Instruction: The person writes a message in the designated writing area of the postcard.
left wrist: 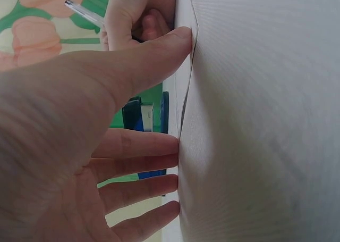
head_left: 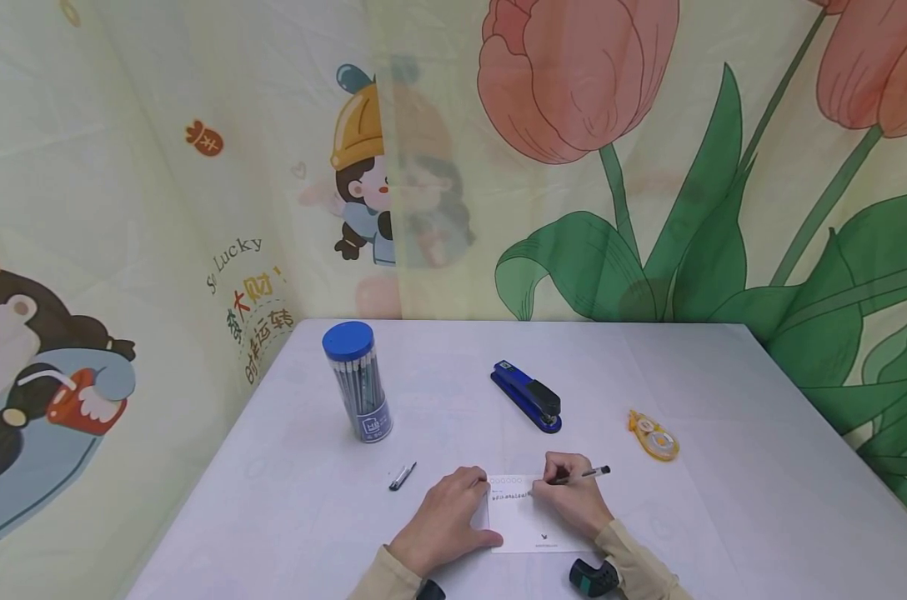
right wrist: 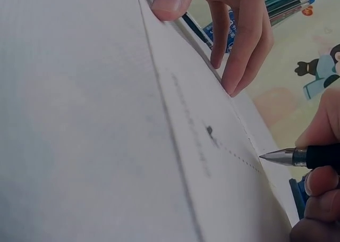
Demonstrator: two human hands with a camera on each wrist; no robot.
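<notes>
A white sheet of note paper lies on the table, with a row of dark handwriting near its top and a small dark mark near its bottom. My right hand pinches a gel pen; in the right wrist view the metal tip of the pen is at the paper. My left hand rests at the paper's left edge. Its thumb presses the paper, while the other fingers are straight and spread, with their tips on the surface.
A pen cap lies left of my left hand. Behind stand a blue-lidded tub of pens, a blue stapler and a yellow correction tape. A printed curtain hangs behind the white table.
</notes>
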